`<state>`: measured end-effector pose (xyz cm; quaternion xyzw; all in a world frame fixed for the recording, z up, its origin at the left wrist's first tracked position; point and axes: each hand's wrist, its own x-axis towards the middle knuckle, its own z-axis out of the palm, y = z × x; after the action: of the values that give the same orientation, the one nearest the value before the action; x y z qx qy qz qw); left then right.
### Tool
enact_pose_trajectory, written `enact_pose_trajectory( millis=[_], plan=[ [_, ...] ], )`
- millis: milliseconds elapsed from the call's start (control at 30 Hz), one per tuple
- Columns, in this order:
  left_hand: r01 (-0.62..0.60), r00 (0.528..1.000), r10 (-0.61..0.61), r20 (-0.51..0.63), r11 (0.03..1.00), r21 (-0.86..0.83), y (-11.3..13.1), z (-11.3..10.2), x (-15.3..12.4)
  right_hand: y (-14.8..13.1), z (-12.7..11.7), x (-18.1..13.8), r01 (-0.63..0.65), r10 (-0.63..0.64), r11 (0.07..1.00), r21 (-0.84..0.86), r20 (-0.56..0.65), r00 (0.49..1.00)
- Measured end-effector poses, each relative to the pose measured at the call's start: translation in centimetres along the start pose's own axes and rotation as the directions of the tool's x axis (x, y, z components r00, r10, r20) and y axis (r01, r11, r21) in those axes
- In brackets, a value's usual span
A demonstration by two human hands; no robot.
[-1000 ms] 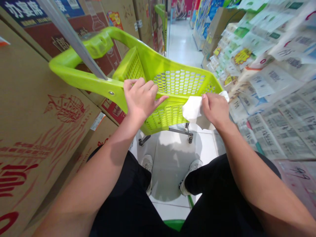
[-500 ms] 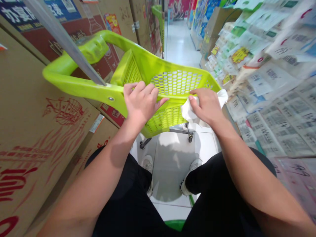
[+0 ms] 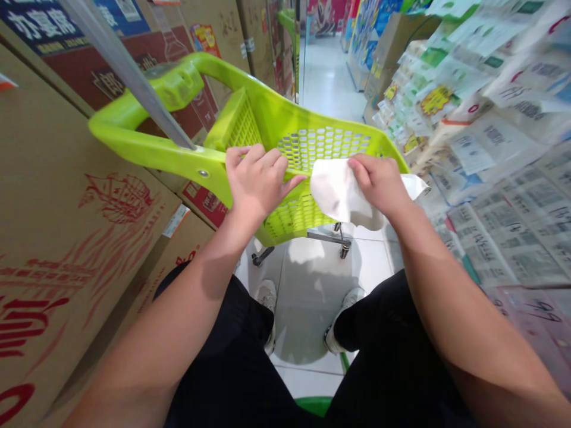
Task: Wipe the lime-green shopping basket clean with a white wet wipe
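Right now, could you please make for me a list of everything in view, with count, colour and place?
shopping cart: one, lime green, centre
cloth: one, white, right of centre
metal pole: one, grey, upper left
cardboard cartons: several, brown with red print, left side
sign: one, blue with white characters, top left
wrapped packs: many, mostly white, right side
starburst tags: at least two, yellow, among those packs
cardboard box: one, brown, upper right
tiled floor: one, white, below and ahead
unclear object: one, green, bottom centre
shoes: two, whitish, on the floor
trousers: one pair, black, bottom
left hand: one, bare, on the near rim
right hand: one, bare, holding the cloth
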<state>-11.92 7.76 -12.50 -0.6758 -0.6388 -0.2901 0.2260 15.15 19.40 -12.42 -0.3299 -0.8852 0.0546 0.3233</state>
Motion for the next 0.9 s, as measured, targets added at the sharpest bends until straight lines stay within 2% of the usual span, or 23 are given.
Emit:
enact_pose_trajectory(
  millis=[133, 233, 300, 400, 500, 600, 700, 800, 900],
  plan=[
    [-0.004, 0.999, 0.004, -0.035, 1.000, -0.011, -0.3, 1.4, -0.1, -2.7, 1.5, 2.0, 0.119, -0.119, 0.993, 0.001, -0.033, 0.992],
    [-0.011, 0.998, 0.010, -0.064, 1.000, -0.012, -0.5, 1.6, -0.3, -2.9, 1.3, 1.2, 0.093, -0.095, 0.995, -0.029, -0.083, 0.992],
    [-0.019, 0.997, 0.017, -0.075, 1.000, -0.022, -0.9, 1.7, -0.3, -2.7, 1.1, -0.2, 0.072, -0.073, 0.997, -0.021, -0.051, 0.996],
    [-0.012, 0.998, 0.009, -0.061, 0.999, -0.047, -1.5, 1.8, -0.1, -2.0, 1.2, -1.9, 0.047, -0.042, 0.993, -0.105, 0.048, 0.998],
    [-0.017, 1.000, 0.016, -0.021, 0.998, -0.052, -1.3, 1.2, 0.1, -1.2, 1.1, -2.4, 0.071, -0.059, 0.987, -0.144, 0.091, 0.994],
    [-0.039, 0.999, 0.039, -0.009, 0.999, -0.026, -0.1, -0.4, 0.0, -0.4, 0.6, -2.2, 0.100, -0.098, 0.995, -0.017, 0.109, 0.989],
    [-0.033, 0.999, 0.032, -0.023, 0.999, -0.038, 1.1, -2.1, -0.1, 0.0, 0.1, -1.6, 0.075, -0.083, 0.995, 0.065, 0.120, 0.989],
    [-0.053, 0.999, 0.052, -0.008, 0.997, -0.052, 1.4, -2.7, -0.1, -0.6, -0.1, 0.0, 0.037, -0.046, 0.997, 0.063, 0.142, 0.989],
    [-0.081, 0.997, 0.080, -0.012, 0.995, -0.055, 1.3, -2.4, -0.2, -1.9, 0.3, 2.5, 0.050, -0.054, 0.998, 0.034, 0.149, 0.987]
  ],
)
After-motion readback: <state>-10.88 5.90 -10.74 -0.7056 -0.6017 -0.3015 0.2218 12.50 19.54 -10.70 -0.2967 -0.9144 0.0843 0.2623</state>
